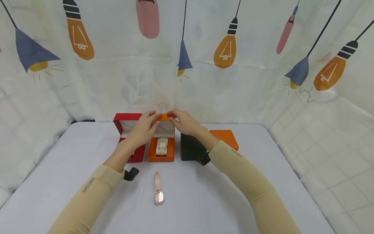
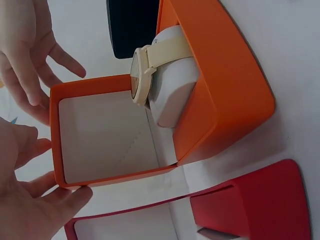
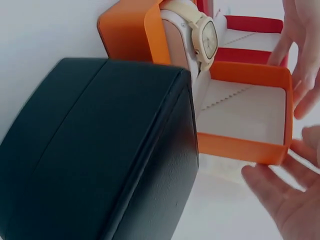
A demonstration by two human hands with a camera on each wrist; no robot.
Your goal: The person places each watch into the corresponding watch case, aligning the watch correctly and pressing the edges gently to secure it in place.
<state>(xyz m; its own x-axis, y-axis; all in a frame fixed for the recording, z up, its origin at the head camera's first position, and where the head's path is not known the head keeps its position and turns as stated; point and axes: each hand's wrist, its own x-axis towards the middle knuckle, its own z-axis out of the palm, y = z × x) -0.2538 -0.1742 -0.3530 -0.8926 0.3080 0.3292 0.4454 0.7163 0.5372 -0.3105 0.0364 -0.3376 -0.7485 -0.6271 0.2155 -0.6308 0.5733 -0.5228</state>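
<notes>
An orange watch box [image 1: 161, 158] stands with its lid raised at the back of the white table. Inside, a watch with a cream strap [image 1: 162, 145] is wrapped round a white cushion. My left hand [image 1: 142, 130] is at the lid's left upper corner, its extended fingers touching the edge. At the opposite corner is my right hand [image 1: 187, 123], fingers spread loosely along the lid [image 3: 287, 107]. The lid's pale lining [image 2: 107, 135] shows between the hands. A pink-strapped watch [image 1: 158, 196] lies flat in front of the boxes.
Left of the orange box, an open red box [image 1: 140, 154] is partly covered by my left forearm. A dark green box [image 1: 190, 148] stands close on the right. Behind my right wrist lies another orange box [image 1: 226, 138]. A patterned curtain [image 1: 198, 91] hangs behind the table.
</notes>
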